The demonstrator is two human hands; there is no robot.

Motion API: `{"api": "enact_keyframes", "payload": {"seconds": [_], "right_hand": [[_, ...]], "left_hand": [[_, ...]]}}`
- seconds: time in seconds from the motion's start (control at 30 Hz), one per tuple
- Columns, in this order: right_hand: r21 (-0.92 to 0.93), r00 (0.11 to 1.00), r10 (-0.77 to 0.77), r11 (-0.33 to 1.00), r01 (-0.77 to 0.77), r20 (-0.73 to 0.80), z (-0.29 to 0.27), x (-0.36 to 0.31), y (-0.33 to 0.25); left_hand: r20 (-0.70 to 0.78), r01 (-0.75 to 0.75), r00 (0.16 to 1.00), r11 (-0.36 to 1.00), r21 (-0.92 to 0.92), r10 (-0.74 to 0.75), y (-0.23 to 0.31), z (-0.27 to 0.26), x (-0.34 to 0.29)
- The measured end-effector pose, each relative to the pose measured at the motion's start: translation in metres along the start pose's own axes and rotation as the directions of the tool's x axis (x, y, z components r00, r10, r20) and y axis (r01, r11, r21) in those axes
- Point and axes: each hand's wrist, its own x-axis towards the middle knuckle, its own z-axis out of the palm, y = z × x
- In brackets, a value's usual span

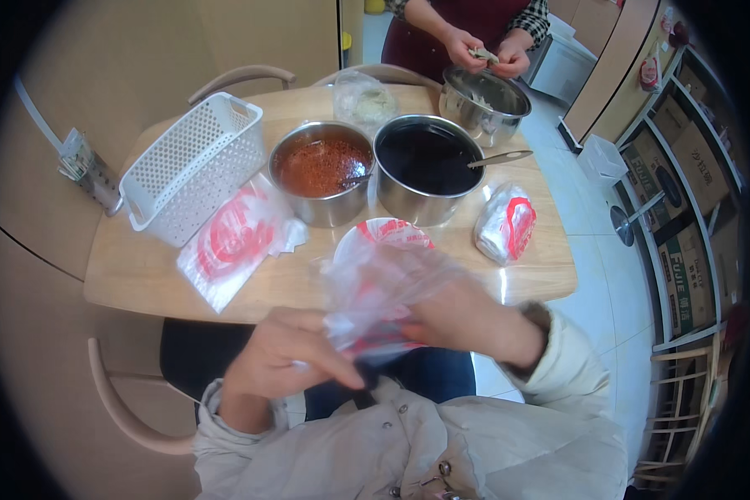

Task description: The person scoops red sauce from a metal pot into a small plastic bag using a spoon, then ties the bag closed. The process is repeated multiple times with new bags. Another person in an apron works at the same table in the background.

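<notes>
Both hands work a thin plastic bag (373,292), clear with red print, held up in front of the person just off the near edge of the wooden table (142,275) and above the lap. It looks feather-light, limp and slippery, a film that crumples and clings to itself, so it is probably best taken by pinching its open edge or a gathered fold instead of the flat sheet. The left hand (287,354) is closed narrow, fingers curled in and pinching the lower part of the bag. The right hand (467,321) is partly veiled behind the film and blurred, but its fingers seem bunched on the upper side of the same bag; how tightly, I cannot tell. On the table, a flat stack of similar bags (233,242) lies near the front left edge, beside a white perforated basket (193,167). At the middle stand a steel pot of red chilli sauce (321,171) and a steel pot of dark liquid (425,167). Another wrapped bundle (506,223) sits toward the right edge. At the far edge another person's hands (487,52) work over a steel bowl (485,102)
</notes>
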Motion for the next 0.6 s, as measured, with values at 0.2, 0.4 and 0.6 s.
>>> {"api": "enact_keyframes", "payload": {"seconds": [0.2, 0.4, 0.6], "right_hand": [[-0.047, 0.93, 0.136, 0.991, -0.127, 0.34, 0.018, -0.01, 0.011], [0.102, 0.961, -0.092, 0.987, 0.123, -0.262, 0.065, -0.044, 0.042], [0.738, 0.709, 0.651, 0.614, -0.281, -0.271, 0.09, -0.061, 0.071]], "left_hand": [[-0.211, 0.214, 0.977, 0.16, 0.964, -0.039, -0.052, -0.019, -0.009], [-0.293, 0.312, 0.947, 0.585, 0.749, -0.129, -0.112, -0.055, -0.007], [-0.396, 0.603, 0.773, 0.769, 0.212, -0.497, -0.123, -0.069, -0.001]]}}
